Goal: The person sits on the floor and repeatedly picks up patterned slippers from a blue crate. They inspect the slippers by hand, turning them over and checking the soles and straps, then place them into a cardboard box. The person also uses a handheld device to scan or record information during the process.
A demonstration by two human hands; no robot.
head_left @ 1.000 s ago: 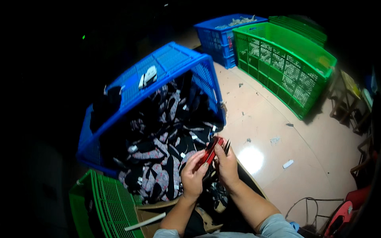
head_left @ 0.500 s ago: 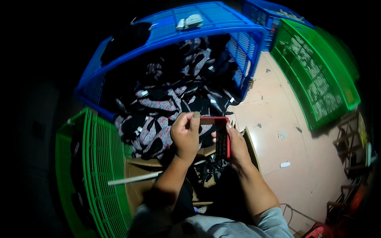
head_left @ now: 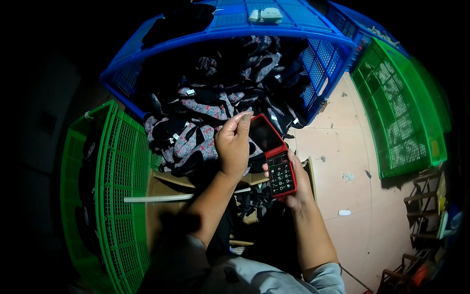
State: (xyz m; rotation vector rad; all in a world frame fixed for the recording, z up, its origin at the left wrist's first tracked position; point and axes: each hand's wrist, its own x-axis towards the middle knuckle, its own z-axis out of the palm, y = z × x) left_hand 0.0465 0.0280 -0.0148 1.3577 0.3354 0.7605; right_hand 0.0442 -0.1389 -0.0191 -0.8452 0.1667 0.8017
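Note:
A red flip phone stands unfolded in front of me, its black keypad facing up and its screen dark. My right hand is closed round the keypad half, thumb along the right edge. At the lid's upper left corner is my left hand, fingers curled and thumb raised, gripping the lid's edge. Below the phone, a cardboard box holds a tangle of black straps or scraps. A pale stick lies across the box's left side.
A blue crate on its side spills black and floral fabric pieces. Green crates stand at left and right. A small white object lies on the tiled floor, with wooden racks at far right.
The phone has tilted so its keypad and screen now face me; before, it showed mostly edge-on. Both hands stay on it. The view has shifted slightly.

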